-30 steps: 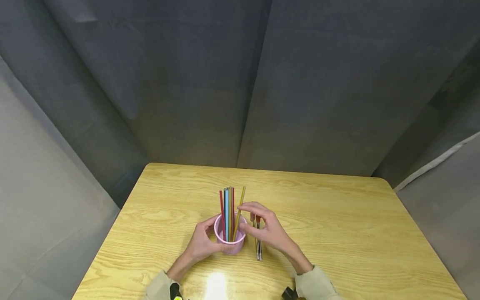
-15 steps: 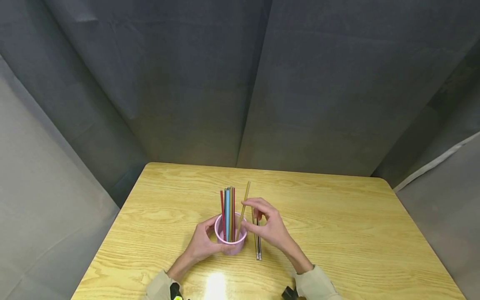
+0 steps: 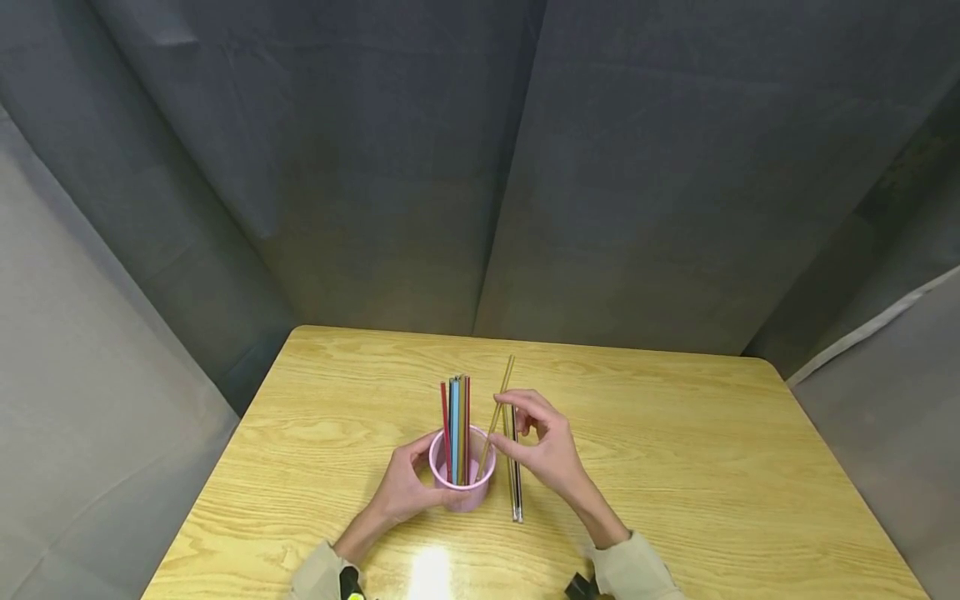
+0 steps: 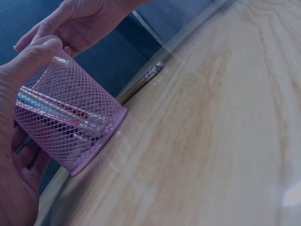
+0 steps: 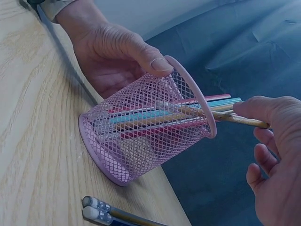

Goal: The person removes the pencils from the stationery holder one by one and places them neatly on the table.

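Observation:
A pink mesh pencil cup (image 3: 471,500) stands upright on the table, and my left hand (image 3: 405,487) grips its side with the thumb near the rim. Several pencils (image 3: 455,417), red, blue, black and yellowish, stand inside it. My right hand (image 3: 551,450) pinches a yellow pencil (image 3: 507,373) between thumb and fingers. That pencil leans right, and its lower end is still within the cup; the right wrist view shows the pencil (image 5: 244,120) crossing the rim. Beside the cup on the right, two pencils (image 3: 517,487) lie together on the table, eraser ends toward me.
The wood-grain table (image 3: 675,467) extends widely to both sides. Dark grey curtains (image 3: 375,167) hang behind it, with lighter cloth (image 3: 82,375) at the left. A bright reflection lies on the near tabletop.
My right hand has moved up and to the right with the yellow pencil, drawing it partly out of the cup and tilting it further. My left hand and the cup stay in place.

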Demonstrator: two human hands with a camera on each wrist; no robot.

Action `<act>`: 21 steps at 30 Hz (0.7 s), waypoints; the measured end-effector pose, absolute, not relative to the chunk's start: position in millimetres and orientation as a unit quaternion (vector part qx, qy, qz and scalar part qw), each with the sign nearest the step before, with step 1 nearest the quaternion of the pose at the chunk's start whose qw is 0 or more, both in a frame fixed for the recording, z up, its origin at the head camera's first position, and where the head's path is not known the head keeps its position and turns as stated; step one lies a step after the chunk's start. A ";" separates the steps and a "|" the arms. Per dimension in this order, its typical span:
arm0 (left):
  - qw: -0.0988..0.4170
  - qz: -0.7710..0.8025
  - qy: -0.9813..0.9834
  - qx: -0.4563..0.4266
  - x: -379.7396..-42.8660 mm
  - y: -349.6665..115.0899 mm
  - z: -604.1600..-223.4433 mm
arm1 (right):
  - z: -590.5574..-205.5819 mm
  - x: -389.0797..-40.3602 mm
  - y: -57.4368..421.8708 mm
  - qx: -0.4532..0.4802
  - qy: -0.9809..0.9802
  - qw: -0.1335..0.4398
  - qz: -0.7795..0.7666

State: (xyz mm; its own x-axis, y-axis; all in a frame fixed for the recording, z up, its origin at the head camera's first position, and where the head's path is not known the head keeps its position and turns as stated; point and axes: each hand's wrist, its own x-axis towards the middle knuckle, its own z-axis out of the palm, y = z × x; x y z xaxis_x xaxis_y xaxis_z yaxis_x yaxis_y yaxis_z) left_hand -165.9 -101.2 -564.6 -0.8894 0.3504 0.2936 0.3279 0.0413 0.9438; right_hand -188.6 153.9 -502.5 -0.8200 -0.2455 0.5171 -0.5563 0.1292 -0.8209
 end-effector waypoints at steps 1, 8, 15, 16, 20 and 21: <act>0.008 0.651 0.721 0.236 -166.0 -101.2 -564.6 | -501.9 -188.3 153.7 0.270 -0.740 0.130 0.602; 0.009 0.655 0.717 0.240 -166.3 -101.3 -564.4 | -497.8 -187.5 153.1 0.263 -0.739 0.137 0.605; 0.011 0.656 0.714 0.244 -166.6 -102.3 -564.7 | -495.3 -188.2 154.4 0.252 -0.733 0.141 0.616; 0.009 0.655 0.715 0.246 -166.8 -102.3 -565.1 | -495.1 -188.5 155.0 0.251 -0.730 0.143 0.619; 0.006 0.651 0.719 0.244 -166.8 -102.5 -566.3 | -494.9 -189.7 157.3 0.251 -0.724 0.153 0.625; 0.006 0.651 0.719 0.244 -166.6 -102.6 -566.8 | -494.8 -189.8 157.8 0.252 -0.724 0.155 0.624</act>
